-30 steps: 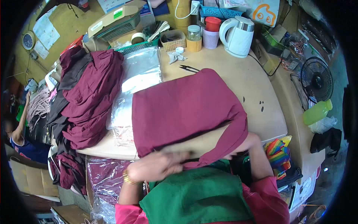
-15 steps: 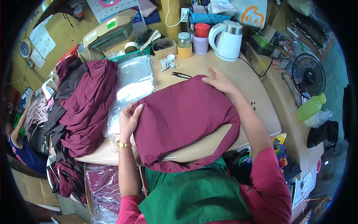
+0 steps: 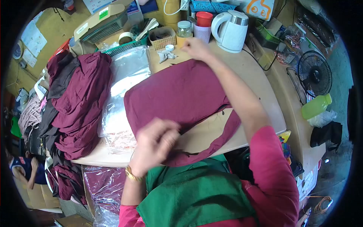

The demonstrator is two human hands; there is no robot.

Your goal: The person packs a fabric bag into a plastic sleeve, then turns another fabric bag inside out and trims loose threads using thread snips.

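Observation:
A folded piece of maroon cloth (image 3: 177, 94) lies on the table in front of me. A long band of the same cloth (image 3: 219, 140) loops out along its near side. My left hand (image 3: 155, 145) is above the cloth's near left corner, blurred, fingers apart and holding nothing visible. Beyond the far edge is my right hand (image 3: 197, 49), its fingers curled in; whether anything is between them is hidden. A small dark bit of the thread snips (image 3: 173, 64) shows at the cloth's far edge. A crumpled grey scrap (image 3: 165, 56) lies left of my right hand.
Clear plastic bags (image 3: 128, 87) and a heap of maroon and black cloth (image 3: 83, 102) lie on the left. A white kettle (image 3: 230, 32), a glass jar (image 3: 184, 28) and baskets (image 3: 162, 38) line the back. A fan (image 3: 314, 73) stands right. Another person (image 3: 28, 170) is at far left.
My left hand has let go of the cloth's left edge and moved nearer to me. My right hand has moved off the far edge, away and leftward, its fingers curling. The cloth now covers most of the snips.

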